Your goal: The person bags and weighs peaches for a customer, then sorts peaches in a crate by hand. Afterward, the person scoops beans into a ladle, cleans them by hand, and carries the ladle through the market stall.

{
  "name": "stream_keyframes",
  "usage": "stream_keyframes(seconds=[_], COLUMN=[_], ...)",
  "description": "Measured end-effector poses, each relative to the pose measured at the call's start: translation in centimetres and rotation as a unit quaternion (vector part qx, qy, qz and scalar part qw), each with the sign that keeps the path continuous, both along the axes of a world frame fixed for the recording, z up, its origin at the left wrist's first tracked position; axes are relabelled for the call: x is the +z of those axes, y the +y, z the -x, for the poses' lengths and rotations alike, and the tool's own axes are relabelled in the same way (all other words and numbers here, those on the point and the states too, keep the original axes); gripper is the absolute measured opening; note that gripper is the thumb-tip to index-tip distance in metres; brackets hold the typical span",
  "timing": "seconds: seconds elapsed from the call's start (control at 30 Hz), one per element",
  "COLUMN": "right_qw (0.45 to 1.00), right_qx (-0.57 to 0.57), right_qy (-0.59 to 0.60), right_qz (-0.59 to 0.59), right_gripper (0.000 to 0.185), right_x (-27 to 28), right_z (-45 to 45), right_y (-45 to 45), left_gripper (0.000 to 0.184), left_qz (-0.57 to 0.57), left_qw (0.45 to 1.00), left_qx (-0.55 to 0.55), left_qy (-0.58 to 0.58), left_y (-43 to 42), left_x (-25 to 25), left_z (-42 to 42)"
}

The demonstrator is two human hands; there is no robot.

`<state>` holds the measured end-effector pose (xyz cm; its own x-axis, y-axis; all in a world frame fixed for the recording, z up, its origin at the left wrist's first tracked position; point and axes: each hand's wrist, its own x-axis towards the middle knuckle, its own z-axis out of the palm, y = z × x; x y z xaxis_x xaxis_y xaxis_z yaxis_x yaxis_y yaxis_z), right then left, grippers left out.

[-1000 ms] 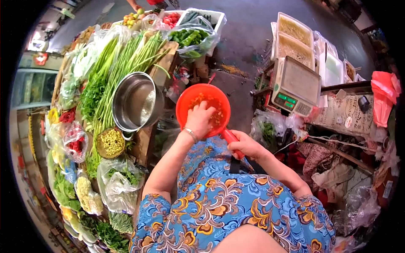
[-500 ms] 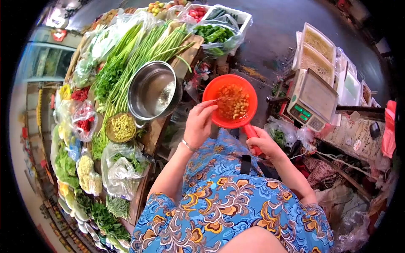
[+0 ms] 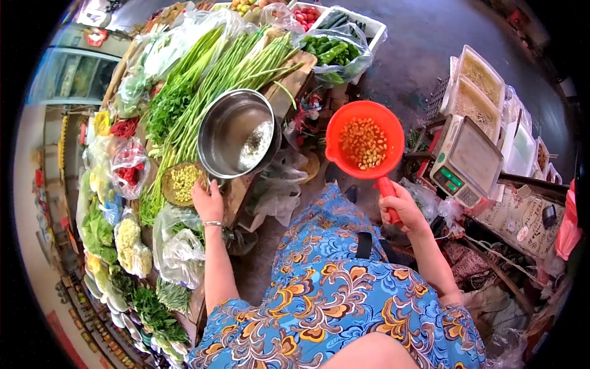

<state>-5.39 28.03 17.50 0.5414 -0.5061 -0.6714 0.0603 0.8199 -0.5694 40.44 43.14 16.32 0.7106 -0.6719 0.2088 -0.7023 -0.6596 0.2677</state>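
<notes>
One red scoop (image 3: 398, 130) is held above the floor in front of the lap, its bowl facing upward and its handle (image 3: 385, 186) pointed back toward the wearer. Many golden kernels (image 3: 362, 141), too numerous to be counted reliably, are spread over its bottom. To its left, one metal pot (image 3: 220, 126) is set at the edge of the stall; a pale patch is seen inside, but whether it is liquid or glare cannot be told. Beside the pot, one small bowl (image 3: 167, 195) is filled with yellow-green beans (image 3: 184, 181). Green peppers (image 3: 332, 50) are contained in one clear bag (image 3: 361, 63). On the far right, two pale trays (image 3: 499, 122) are placed end to end, both filled with fine strands, and one scale (image 3: 474, 154) is positioned next to them.

Two hands are shown. The scoop's handle is gripped by the right hand (image 3: 402, 210), with the fingers wrapped around it and the forearm angled forward. The left hand (image 3: 208, 200) is extended well apart from the scoop, with the fingers slightly parted and directed at the small bowl and pot; whether either is touched cannot be told. One bracelet (image 3: 212, 223) is worn on the left wrist.
</notes>
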Motion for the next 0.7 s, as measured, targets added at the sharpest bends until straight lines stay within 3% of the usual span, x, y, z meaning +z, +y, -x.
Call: stream_keyframes(seconds=[0.07,0.1,0.13,0.2,0.27,0.4,0.47,0.53,0.6,0.7], right_qw=[1.0,1.0,1.0,0.998,0.998,0.996,0.995,0.994,0.992,0.987], right_qx=[-0.008,-0.01,-0.015,-0.031,-0.039,-0.08,-0.09,-0.104,-0.124,-0.157], right_qy=[-0.004,-0.004,-0.003,-0.015,-0.022,-0.018,-0.007,-0.009,0.0,-0.005], right_qz=[0.0,-0.01,-0.019,-0.044,-0.05,-0.045,-0.05,-0.036,-0.034,-0.033], right_gripper=[0.045,0.045,0.045,0.046,0.047,0.045,0.045,0.044,0.043,0.041], right_x=[-0.1,0.0,0.2,0.5,1.0,1.2,1.4,1.4,1.5,1.6], right_z=[-0.3,-0.4,-0.6,-0.7,-0.9,-0.8,-0.7,-0.4,0.0,0.9], right_y=[-0.8,-1.1,-1.4,-2.3,-3.4,-5.2,-5.9,-6.7,-7.4,-9.0], left_gripper=[0.045,0.048,0.047,0.044,0.038,0.032,0.023,0.016,0.014,0.008], left_qz=[-0.051,-0.037,-0.007,-0.041,0.005,-0.003,-0.036,0.0,0.007,0.061], left_qw=[0.993,0.994,0.973,0.876,0.825,0.801,0.765,0.783,0.808,0.792], left_qx=[0.054,0.028,0.033,0.144,0.143,0.142,0.18,0.198,0.165,0.204], left_qy=[0.087,0.096,0.229,0.458,0.546,0.582,0.617,0.59,0.565,0.572], left_y=[-0.6,-0.3,0.4,-2.9,-5.3,-4.8,-4.6,-6.7,-5.5,-7.0], left_x=[-0.4,-2.3,-5.4,-1.9,0.0,-6.0,-5.8,-1.6,-3.4,-1.5], left_z=[-2.0,-4.3,-8.0,-7.0,-5.9,-10.9,-11.0,-6.9,-7.7,-4.9])
